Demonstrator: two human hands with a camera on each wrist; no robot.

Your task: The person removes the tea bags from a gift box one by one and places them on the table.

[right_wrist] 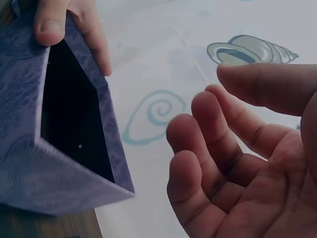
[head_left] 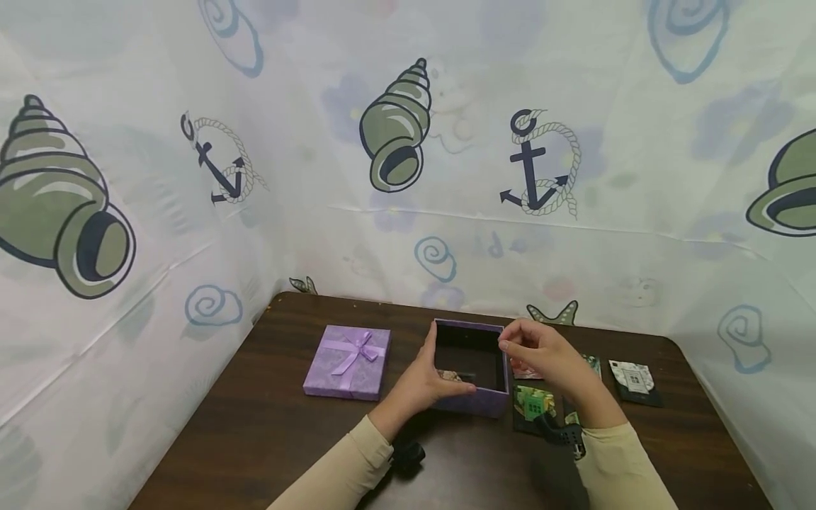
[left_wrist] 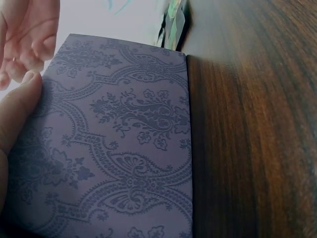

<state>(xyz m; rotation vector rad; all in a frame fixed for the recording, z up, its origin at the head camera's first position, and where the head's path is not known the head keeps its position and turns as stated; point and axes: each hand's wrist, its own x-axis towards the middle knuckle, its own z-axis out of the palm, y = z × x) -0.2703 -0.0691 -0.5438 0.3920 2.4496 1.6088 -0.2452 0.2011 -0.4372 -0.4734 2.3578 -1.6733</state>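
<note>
A purple patterned gift box [head_left: 474, 404] stands uncovered on the dark table, its black inside showing. My left hand [head_left: 421, 379] grips it at the near left corner, thumb over the front rim and fingers along the left side. Inside, near that thumb, a small piece with a flowery print [head_left: 450, 376] shows, partly hidden. Over the box's right rim hovers my right hand [head_left: 538, 350], fingers loosely bent. In the right wrist view that hand [right_wrist: 237, 163] has nothing between thumb and fingers, apart from the box wall.
Left of the box lies its purple lid [head_left: 350, 361] with a ribbon bow. Several small packets lie to the right, among them a green one [head_left: 534, 404], a red one [head_left: 524, 370] and a white-and-black one [head_left: 635, 381]. A printed curtain [head_left: 472, 269] hangs behind the table.
</note>
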